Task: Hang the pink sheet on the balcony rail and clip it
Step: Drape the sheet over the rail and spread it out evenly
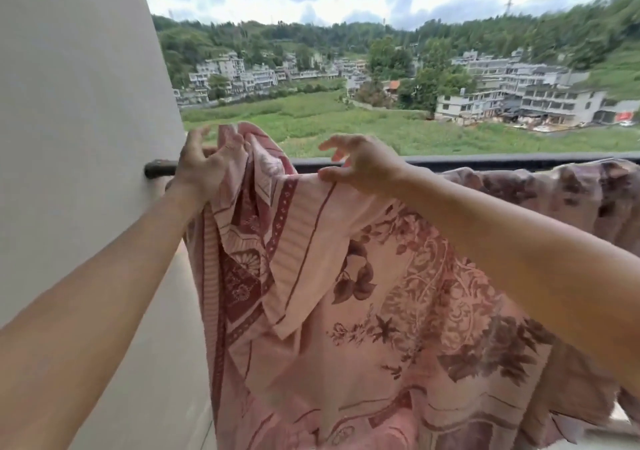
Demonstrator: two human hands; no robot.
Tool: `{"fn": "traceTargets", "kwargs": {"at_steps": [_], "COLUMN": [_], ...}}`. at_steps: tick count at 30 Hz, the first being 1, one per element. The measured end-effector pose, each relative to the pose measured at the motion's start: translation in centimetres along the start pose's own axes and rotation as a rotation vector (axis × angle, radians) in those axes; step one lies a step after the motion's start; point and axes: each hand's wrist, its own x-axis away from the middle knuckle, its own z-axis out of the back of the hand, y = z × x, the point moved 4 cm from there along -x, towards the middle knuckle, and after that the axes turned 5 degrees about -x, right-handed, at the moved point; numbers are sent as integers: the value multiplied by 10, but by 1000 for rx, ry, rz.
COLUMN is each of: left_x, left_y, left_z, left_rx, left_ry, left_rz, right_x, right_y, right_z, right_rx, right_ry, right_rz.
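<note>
A pale wall [86, 103] is filling the left side, and a dark balcony rail [485, 162] is running out of it towards the right. Just beside the wall end of the rail, the left hand [201, 167] is gripping a bunched top corner of the pink sheet [346, 311], its fingers curled into the gathered cloth and lifting it slightly above rail height. The sheet, pink with a maroon floral and striped print, is hanging in folds from this hand down past the bottom edge of the view, on the near side of the rail. Further right, well apart from the other, the right hand [363, 169] is hovering at the sheet's top edge: its fingers are spreading above the cloth while the thumb is lying on the fold. I cannot tell whether it is pinching. At the far right a darker patterned fabric [571, 189] is lying over the rail; whether it belongs to the same sheet is unclear. Beyond the rail a green field [346, 123], pale buildings [519, 92] and wooded hills are showing under cloud.
</note>
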Motion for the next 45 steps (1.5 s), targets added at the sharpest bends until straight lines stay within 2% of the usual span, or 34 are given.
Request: {"fn": "traceTargets", "kwargs": {"at_steps": [2,4,6,7,9,11,12,14,16,18,20,21,25,27,30,32,35,37,39,41,45], "left_x": [26,52,68,71,77,83,85,88,89,87,75,66,34,21,13,19,43,62,80,94,110], "left_y": [-8,-21,-51,-71,-101,-109,-106,-95,-78,-49,-19,-9,8,5,-12,-28,-50,-64,-74,-83,-88], "left_z": [4,2,-5,-8,-12,-9,-8,-5,-6,-6,-4,-1,8,20,37,30,0,-15,-26,-29,-24], "left_rx": [-160,-277,-240,-129,27,-79,-141,-164,-76,188,568,683,681,643,557,454,383,461,587,689,826], "left_ry": [140,243,257,229,179,216,248,226,147,84,29,12,-54,34,201,189,28,22,-41,-113,-199], "left_rz": [-63,-124,-36,58,235,260,228,144,75,57,117,151,207,212,272,308,342,453,533,568,610], "right_x": [-9,-14,-13,-12,-4,9,16,20,18,15,10,5,-7,-1,15,26,43,61,74,77,72], "right_y": [-1,12,27,30,28,29,30,32,37,43,60,73,145,169,176,155,91,54,43,46,48], "right_z": [-5,0,10,15,14,3,0,-2,7,21,41,54,116,134,126,112,71,45,20,9,17], "right_rx": [1,-98,-264,-343,-393,-266,-200,-179,-259,-347,-361,-357,-369,-253,-85,-10,-67,-3,203,289,152], "right_ry": [20,54,93,65,-117,-276,-292,-206,-58,55,226,332,714,733,526,468,287,94,9,101,311], "right_rz": [-44,-118,-172,-173,-159,-154,-144,-114,-108,-111,-145,-192,-441,-523,-580,-480,-141,69,223,295,352]}}
